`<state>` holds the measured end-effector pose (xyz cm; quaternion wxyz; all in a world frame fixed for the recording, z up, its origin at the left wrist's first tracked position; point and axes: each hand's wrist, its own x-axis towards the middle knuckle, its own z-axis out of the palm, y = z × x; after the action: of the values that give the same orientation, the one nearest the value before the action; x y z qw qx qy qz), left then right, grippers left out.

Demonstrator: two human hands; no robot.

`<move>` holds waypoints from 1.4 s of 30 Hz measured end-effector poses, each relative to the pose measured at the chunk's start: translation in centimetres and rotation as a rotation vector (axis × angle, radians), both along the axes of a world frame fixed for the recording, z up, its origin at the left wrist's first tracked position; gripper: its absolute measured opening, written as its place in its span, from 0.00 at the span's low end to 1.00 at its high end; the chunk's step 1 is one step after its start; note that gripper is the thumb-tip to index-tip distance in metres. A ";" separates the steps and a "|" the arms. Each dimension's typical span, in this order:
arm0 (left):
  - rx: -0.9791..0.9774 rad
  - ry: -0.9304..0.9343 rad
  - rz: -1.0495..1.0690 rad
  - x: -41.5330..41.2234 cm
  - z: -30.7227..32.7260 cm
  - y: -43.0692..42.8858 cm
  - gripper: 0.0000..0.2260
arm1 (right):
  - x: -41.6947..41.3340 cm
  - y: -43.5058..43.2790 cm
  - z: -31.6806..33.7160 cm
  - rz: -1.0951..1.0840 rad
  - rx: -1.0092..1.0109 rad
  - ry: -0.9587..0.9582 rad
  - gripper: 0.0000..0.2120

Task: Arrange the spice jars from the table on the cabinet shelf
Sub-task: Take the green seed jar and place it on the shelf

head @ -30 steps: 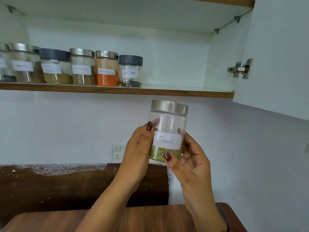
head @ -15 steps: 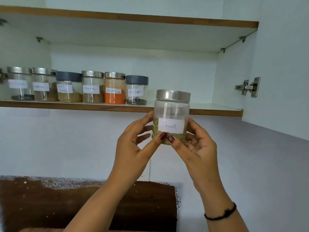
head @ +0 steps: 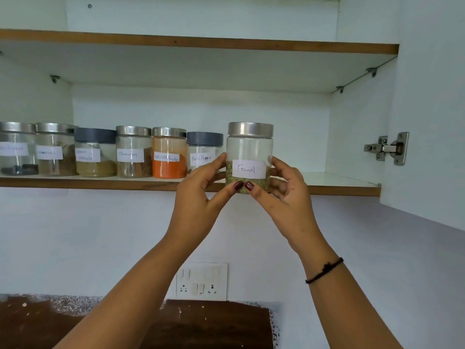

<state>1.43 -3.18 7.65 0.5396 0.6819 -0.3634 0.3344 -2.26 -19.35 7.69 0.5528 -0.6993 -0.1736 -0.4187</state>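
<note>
A clear glass jar labelled Fennel, with a steel lid and green seeds at the bottom, is held upright at the front edge of the cabinet shelf. My left hand grips its left side and my right hand grips its right side, thumbs meeting under the label. The jar's base is level with the shelf edge; whether it rests on the board is hidden by my fingers. Several labelled jars stand in a row on the shelf to its left, the nearest being Black Pepper and Red Chilli Powder.
Bare shelf board lies to the right of the fennel jar. An upper shelf hangs above. The open cabinet door with a hinge stands at the right. A wall socket plate sits below.
Both hands have lifted the fennel jar up to the shelf edge, beside the black pepper jar. The view has tilted upward, and the table has dropped out of sight.
</note>
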 end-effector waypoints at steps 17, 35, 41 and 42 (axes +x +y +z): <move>0.089 0.041 0.238 5.3 0.2 -1.9 0.31 | 6.1 -1.4 0.7 -0.402 -0.315 0.075 0.35; 0.180 -0.049 0.450 6.7 1.3 -2.4 0.21 | 6.8 -0.9 2.2 -0.609 -0.436 0.119 0.30; 0.172 -0.013 0.504 7.0 1.7 -2.6 0.20 | 7.3 -0.7 2.5 -0.681 -0.414 0.142 0.28; 0.188 -0.009 0.529 7.0 1.9 -2.6 0.19 | 7.4 -0.7 2.5 -0.688 -0.407 0.143 0.26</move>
<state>8.46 -5.78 9.59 0.3662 0.7986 -0.2049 0.4315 5.18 -20.02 10.22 0.2412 -0.8391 0.0299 -0.4866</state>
